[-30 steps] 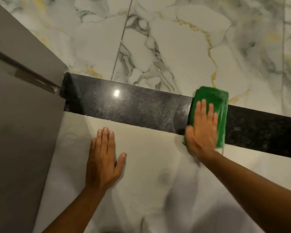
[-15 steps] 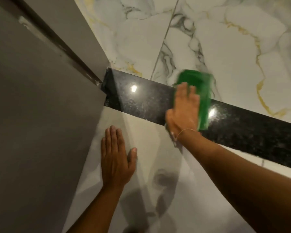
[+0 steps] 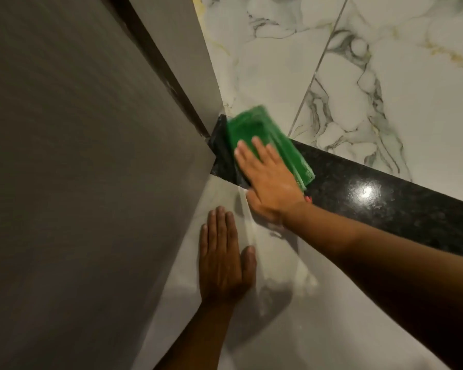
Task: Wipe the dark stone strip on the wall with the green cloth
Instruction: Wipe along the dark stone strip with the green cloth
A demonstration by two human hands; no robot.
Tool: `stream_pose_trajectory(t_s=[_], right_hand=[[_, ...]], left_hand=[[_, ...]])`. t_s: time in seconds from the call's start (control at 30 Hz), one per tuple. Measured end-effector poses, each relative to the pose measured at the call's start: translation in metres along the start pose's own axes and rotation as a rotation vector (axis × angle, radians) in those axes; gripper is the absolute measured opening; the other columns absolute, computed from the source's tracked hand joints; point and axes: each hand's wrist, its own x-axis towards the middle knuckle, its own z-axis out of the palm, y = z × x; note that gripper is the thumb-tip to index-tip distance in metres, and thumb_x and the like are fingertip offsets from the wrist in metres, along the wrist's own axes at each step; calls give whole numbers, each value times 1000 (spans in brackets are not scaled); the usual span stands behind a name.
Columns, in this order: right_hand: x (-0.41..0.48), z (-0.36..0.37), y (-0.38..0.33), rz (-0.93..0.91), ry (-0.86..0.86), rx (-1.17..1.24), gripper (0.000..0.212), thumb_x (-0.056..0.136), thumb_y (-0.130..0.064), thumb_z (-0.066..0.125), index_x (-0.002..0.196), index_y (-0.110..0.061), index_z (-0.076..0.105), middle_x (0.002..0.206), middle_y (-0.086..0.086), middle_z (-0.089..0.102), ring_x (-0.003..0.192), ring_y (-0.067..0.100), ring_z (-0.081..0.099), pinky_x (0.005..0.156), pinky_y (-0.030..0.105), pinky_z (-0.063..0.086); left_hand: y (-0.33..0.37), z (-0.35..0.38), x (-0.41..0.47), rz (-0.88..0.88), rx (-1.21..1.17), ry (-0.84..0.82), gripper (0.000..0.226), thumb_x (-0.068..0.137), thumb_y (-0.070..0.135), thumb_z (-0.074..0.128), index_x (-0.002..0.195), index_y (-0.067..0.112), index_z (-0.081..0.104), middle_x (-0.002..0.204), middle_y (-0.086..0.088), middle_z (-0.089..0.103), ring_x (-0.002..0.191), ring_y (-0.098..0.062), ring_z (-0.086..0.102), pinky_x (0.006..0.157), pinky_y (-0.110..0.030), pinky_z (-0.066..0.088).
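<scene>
A polished dark stone strip point(image 3: 372, 198) runs across the marble wall, from the grey panel at the left down toward the right edge. My right hand point(image 3: 267, 180) lies flat on a folded green cloth point(image 3: 251, 129) and presses it against the strip's left end, close to the corner. The cloth is blurred and pokes out above and to the right of my fingers. My left hand point(image 3: 222, 260) rests flat, fingers together, on the pale wall tile below the strip and holds nothing.
A grey panel point(image 3: 78, 182) with a dark seam point(image 3: 161, 68) fills the left side and meets the strip's end. White marble tiles point(image 3: 385, 89) with grey and gold veins lie above the strip. A pale glossy tile point(image 3: 292, 329) lies below it.
My right hand has slid the green cloth leftward along the strip, from its middle to its left end by the grey panel. The left hand stays flat on the lower tile.
</scene>
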Motion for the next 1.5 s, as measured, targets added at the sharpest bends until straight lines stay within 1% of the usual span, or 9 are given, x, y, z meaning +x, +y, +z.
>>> stream_pose_trajectory(t_s=[0.13,0.27,0.33,0.53,0.73,0.9,1.13,1.3,1.5], right_hand=[[-73,9,49,-317,-82,-4,89,76,-33,39,158,-21,8,166,4,7,154,27,-3,123,45,-3],[0,-7,39,170,64,53,81,83,-34,32,158,-18,4,168,7,5,153,30,-3,123,44,-4],[41,-14,1,230,71,70,81,86,-31,37,158,-15,3,168,8,2,153,32,-5,123,46,-3],[-67,4,25,-380,-112,-31,86,78,-31,42,158,-16,12,166,6,9,153,30,-1,123,47,-2],[-28,-5,14,301,44,97,82,86,-31,36,158,-17,0,168,7,-3,153,30,-9,124,48,-1],[-132,14,57,-234,-106,0,90,76,-31,42,158,-15,10,166,6,5,153,31,-2,124,47,-1],[-140,11,82,450,86,63,84,84,-25,43,158,-14,3,167,8,1,153,31,-5,124,47,-2],[-246,17,127,-67,-130,12,89,78,-26,42,158,-16,6,167,6,3,153,28,-4,124,48,1],[-241,9,152,628,20,137,89,81,-20,45,158,-14,1,167,9,-3,153,32,-8,123,49,-2]], left_hand=[[-2,-3,-2,24,-35,-17,76,97,46,33,159,5,16,169,-14,14,158,-27,9,128,-44,12],[-20,-2,-6,68,-50,-36,75,97,46,34,159,7,19,169,-12,15,158,-25,11,128,-41,11],[-27,0,-8,80,-34,-26,75,99,50,31,159,7,19,169,-12,14,158,-25,10,128,-40,10],[-22,-10,-9,49,-60,-14,76,98,46,32,158,1,19,168,-17,14,157,-29,10,127,-47,16],[-13,-7,-13,123,-36,-97,82,95,48,36,158,1,14,168,-18,9,158,-30,7,127,-47,11],[4,-7,-17,147,-7,-66,81,94,45,39,155,-5,23,165,-25,19,155,-39,17,126,-52,16],[61,7,-27,359,-2,-118,80,96,46,39,157,-2,20,167,-21,14,157,-33,8,128,-49,13],[89,13,-36,414,30,-138,78,97,46,34,157,-3,19,166,-23,13,156,-35,9,127,-50,11],[134,24,-47,497,43,-199,79,99,49,28,158,-1,12,168,-21,6,157,-34,3,128,-46,3]])
